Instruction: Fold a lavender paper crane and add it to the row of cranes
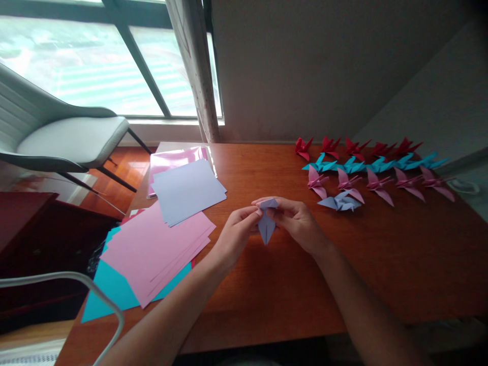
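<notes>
Paper cranes [375, 170], grey chair [64, 137]

Bench [381, 264]: reddish wood, smooth, faint sheen. Folded piece [266, 223]: matt lavender paper. Sheet stack [160, 254] at 9 o'clock: matt paper.

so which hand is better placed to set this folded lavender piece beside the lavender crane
Right, probably. The right hand pinches the folded lavender piece on the side facing the finished lavender crane; the left hand grips it from the far side, nearer the paper stacks.
</notes>
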`<state>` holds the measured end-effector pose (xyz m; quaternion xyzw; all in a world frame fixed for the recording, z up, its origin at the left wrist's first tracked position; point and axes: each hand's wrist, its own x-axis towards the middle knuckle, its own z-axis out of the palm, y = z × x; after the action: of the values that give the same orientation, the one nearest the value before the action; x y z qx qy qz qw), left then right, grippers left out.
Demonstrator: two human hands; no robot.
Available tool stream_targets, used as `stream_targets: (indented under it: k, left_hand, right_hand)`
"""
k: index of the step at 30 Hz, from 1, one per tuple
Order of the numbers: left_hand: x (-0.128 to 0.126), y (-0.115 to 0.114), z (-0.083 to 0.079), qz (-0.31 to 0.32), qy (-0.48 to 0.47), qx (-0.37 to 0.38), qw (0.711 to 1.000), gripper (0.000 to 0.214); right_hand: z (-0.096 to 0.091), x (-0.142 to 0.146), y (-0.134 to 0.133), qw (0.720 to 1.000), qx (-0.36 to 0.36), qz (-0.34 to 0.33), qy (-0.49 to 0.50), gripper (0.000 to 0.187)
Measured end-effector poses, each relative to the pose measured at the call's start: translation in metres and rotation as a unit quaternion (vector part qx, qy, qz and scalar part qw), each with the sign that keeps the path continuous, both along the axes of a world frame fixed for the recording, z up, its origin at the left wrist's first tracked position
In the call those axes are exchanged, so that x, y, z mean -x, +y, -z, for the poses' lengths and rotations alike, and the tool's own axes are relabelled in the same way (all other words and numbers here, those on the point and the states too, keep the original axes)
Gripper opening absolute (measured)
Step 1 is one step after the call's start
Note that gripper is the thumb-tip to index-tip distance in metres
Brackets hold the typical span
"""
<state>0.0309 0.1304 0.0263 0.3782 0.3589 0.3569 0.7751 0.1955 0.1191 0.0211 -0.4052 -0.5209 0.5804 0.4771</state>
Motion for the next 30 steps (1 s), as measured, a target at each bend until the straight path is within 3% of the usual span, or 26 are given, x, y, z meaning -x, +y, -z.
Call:
stream_targets:
  k: [7, 16, 30]
  left_hand:
    - [-0.0009, -0.0002, -0.0030, 0.002, -0.006, -0.004, 1.000, 0.027]
    - [-0.0001, 0.0000, -0.0016, 0.007, -0.002, 0.000, 1.000, 0.030]
    - [-0.0012, -0.0009, -0.0027, 0.011, 0.011, -0.016, 1.000, 0.033]
  right_hand:
    - [-0.0042, 0.0005, 0.0004, 1.000, -0.006, 0.002, -0.026, 0.035]
    - [0.0005, -0.0006, 0.0011, 1.000, -0.011, 0.008, -0.004, 0.022]
    - [-0.0002, -0.0006, -0.0001, 1.000, -0.002, 0.005, -0.015, 0.030]
